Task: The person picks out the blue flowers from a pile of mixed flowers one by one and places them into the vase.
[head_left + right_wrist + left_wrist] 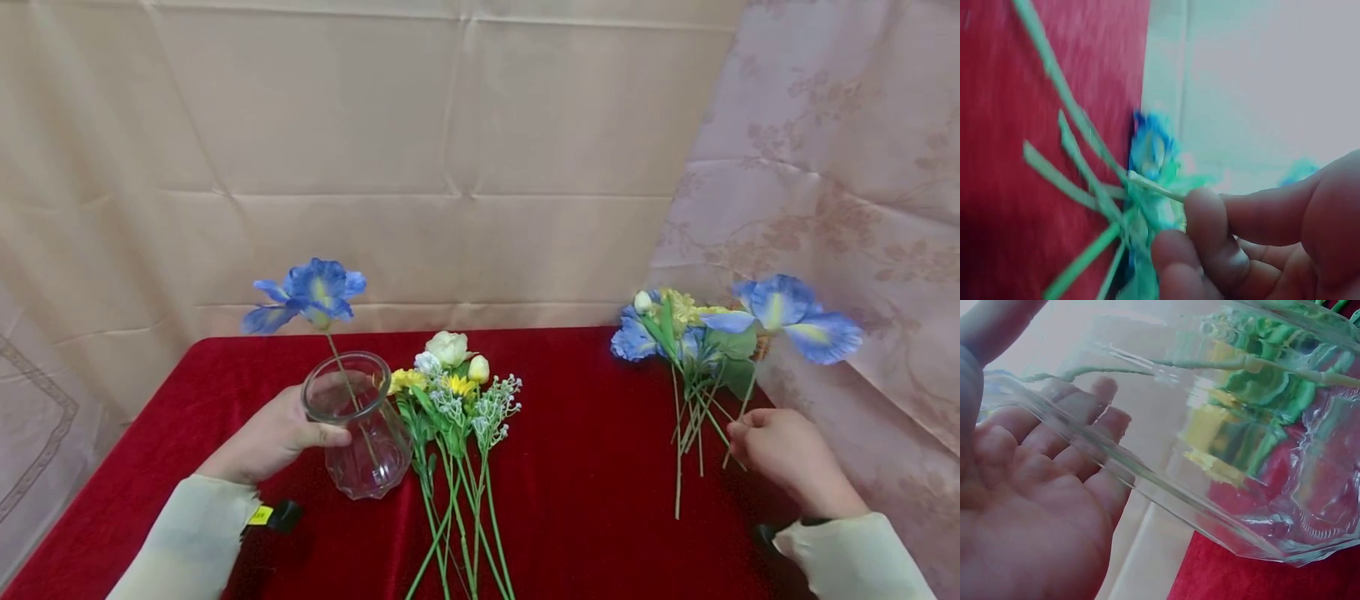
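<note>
My left hand (273,435) grips the clear glass vase (378,477) by its neck, the thumb lying across the near side. One blue iris (318,287) stands in the vase and leans left, its stem visible through the glass. In the left wrist view, fingers (1088,459) lie around the far side of the glass. At the right, my right hand (783,457) pinches the stem of another blue iris (787,315) between thumb and fingertips. The right wrist view shows the stem's cut end (1150,185) protruding from the pinch.
Just right of the vase lies a bunch of white and yellow flowers (450,392), stems toward me. A second pile of blue and yellow flowers (675,312) lies at the table's right back, beside my right hand. Red cloth (577,467) covers the table; a beige curtain (450,167) hangs behind.
</note>
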Available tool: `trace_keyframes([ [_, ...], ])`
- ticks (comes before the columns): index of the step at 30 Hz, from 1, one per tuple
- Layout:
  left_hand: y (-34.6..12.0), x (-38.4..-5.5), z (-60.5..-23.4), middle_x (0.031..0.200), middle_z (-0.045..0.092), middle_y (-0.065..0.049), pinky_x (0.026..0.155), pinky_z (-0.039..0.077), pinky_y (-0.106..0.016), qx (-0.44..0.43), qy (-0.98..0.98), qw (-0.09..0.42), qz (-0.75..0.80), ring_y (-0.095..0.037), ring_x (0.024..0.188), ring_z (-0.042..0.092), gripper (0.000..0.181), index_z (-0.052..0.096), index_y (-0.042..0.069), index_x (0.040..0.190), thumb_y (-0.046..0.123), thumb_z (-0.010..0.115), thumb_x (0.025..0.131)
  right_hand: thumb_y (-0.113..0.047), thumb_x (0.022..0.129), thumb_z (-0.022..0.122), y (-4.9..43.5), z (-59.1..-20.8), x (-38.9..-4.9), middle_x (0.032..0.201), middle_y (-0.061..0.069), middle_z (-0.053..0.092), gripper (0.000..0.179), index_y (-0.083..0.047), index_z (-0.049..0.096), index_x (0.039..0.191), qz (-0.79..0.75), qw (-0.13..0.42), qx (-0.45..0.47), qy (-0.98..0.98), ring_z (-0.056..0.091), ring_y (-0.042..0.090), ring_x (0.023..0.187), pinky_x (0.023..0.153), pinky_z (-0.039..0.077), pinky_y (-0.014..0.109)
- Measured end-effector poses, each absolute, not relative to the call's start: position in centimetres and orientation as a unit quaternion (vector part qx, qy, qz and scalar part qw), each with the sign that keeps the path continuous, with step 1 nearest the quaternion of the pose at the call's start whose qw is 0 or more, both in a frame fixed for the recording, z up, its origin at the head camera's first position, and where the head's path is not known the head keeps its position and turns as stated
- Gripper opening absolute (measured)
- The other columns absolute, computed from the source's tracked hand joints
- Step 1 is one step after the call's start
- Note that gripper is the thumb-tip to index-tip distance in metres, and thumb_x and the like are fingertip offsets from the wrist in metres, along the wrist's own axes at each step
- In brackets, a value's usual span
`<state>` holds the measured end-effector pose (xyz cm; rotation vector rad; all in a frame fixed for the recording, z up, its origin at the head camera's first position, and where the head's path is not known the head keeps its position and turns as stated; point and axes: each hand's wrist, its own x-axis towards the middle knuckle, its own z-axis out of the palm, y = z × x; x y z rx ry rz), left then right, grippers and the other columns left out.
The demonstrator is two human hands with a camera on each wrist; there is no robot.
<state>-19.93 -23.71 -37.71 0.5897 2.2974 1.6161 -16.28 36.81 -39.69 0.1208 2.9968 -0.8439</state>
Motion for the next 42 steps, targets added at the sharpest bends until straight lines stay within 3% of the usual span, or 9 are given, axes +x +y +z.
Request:
trace_keyframes([
  [5, -23.8, -19.7, -37.6, 0.137, 0.058, -0.010, 0.097, 0.044, -0.048, 0.198, 0.807, 0.125, 0.543, -0.031, 0.123, 0.055, 0.058, 0.053, 0.012, 0.142, 0.013, 0.075, 0.088, -0.022, 0.103, 0.053, 33.7, -39.4, -16.4, 0.067, 0.000, 0.052, 0.027, -0.011, 0.062, 0.081, -0.275, 0.009, 0.006, 0.961, 0.045, 0.020, 0.061, 0.057, 0.035, 0.035],
  [13, -23.1, -18.7, -36.7, 0.150, 0.043, -0.013, 0.094, 0.048, -0.053, 0.169, 0.848, 0.129, 0.486, -0.040, 0.135, 0.040, 0.082, 0.031, 0.014, 0.155, 0.026, 0.077, 0.089, -0.007, 0.103, 0.052, 27.1, -38.3, -15.8, 0.078, 0.003, 0.063, 0.016, -0.006, 0.068, 0.098, -0.352, 0.040, -0.049, 0.934, 0.062, 0.018, 0.071, 0.062, 0.052, 0.034],
  [21, -21.4, -14.4, -32.2, 0.159, 0.022, -0.025, 0.097, 0.040, -0.065, 0.051, 0.931, 0.042, 0.360, -0.049, 0.139, 0.029, 0.114, 0.001, 0.000, 0.158, 0.050, 0.074, 0.086, -0.005, 0.099, 0.059, 21.4, -37.0, -15.0, 0.080, -0.006, 0.063, 0.014, -0.013, 0.071, 0.100, -0.349, -0.053, -0.139, 0.925, 0.060, 0.009, 0.068, 0.060, 0.051, 0.028],
  [24, -20.4, -12.2, -30.3, 0.154, 0.029, -0.031, 0.092, 0.044, -0.065, 0.033, 0.957, -0.027, 0.285, -0.050, 0.126, 0.046, 0.109, 0.008, -0.005, 0.156, 0.051, 0.072, 0.088, -0.002, 0.098, 0.061, 19.5, -36.8, -14.8, 0.082, -0.007, 0.064, 0.015, -0.014, 0.071, 0.101, -0.363, -0.081, -0.167, 0.913, 0.060, 0.008, 0.068, 0.061, 0.052, 0.027],
  [26, -19.5, -10.8, -29.3, 0.149, 0.036, -0.032, 0.084, 0.051, -0.061, 0.037, 0.963, -0.091, 0.252, -0.041, 0.099, 0.064, 0.100, 0.017, -0.007, 0.155, 0.044, 0.073, 0.089, 0.000, 0.097, 0.062, 18.3, -36.6, -14.6, 0.084, -0.008, 0.064, 0.017, -0.014, 0.071, 0.101, -0.375, -0.094, -0.187, 0.903, 0.061, 0.008, 0.067, 0.061, 0.053, 0.026],
  [28, -18.5, -9.8, -28.8, 0.135, 0.053, -0.027, 0.068, 0.057, -0.046, 0.060, 0.952, -0.155, 0.256, -0.023, 0.064, 0.062, 0.087, 0.028, -0.003, 0.154, 0.033, 0.074, 0.091, 0.001, 0.096, 0.062, 17.0, -36.4, -14.4, 0.085, -0.009, 0.064, 0.019, -0.015, 0.072, 0.100, -0.387, -0.103, -0.211, 0.892, 0.061, 0.009, 0.067, 0.061, 0.053, 0.026],
  [30, -17.5, -9.2, -28.5, 0.131, 0.060, -0.018, 0.060, 0.056, -0.032, 0.100, 0.930, -0.196, 0.293, -0.014, 0.059, 0.061, 0.073, 0.038, 0.003, 0.152, 0.022, 0.073, 0.092, 0.001, 0.096, 0.062, 15.7, -36.1, -14.2, 0.084, -0.010, 0.063, 0.019, -0.016, 0.071, 0.100, -0.397, -0.108, -0.240, 0.879, 0.060, 0.007, 0.067, 0.061, 0.052, 0.026],
  [35, -15.0, -9.4, -29.2, 0.124, 0.068, 0.001, 0.075, 0.052, -0.016, 0.188, 0.859, -0.197, 0.433, -0.014, 0.105, 0.067, 0.042, 0.063, 0.012, 0.136, 0.007, 0.069, 0.094, -0.004, 0.096, 0.065, 11.7, -35.8, -13.6, 0.085, -0.011, 0.063, 0.015, -0.016, 0.071, 0.099, -0.415, -0.115, -0.328, 0.841, 0.057, 0.003, 0.071, 0.064, 0.052, 0.026],
  [42, -12.5, -10.6, -30.4, 0.089, 0.074, 0.011, 0.067, 0.056, -0.028, 0.135, 0.834, -0.188, 0.501, -0.006, 0.080, 0.070, 0.017, 0.079, 0.015, 0.106, 0.015, 0.077, 0.089, -0.009, 0.099, 0.062, 7.6, -36.7, -13.2, 0.093, -0.009, 0.065, 0.013, -0.013, 0.073, 0.105, -0.429, -0.063, -0.409, 0.803, 0.058, 0.002, 0.081, 0.074, 0.051, 0.021],
])
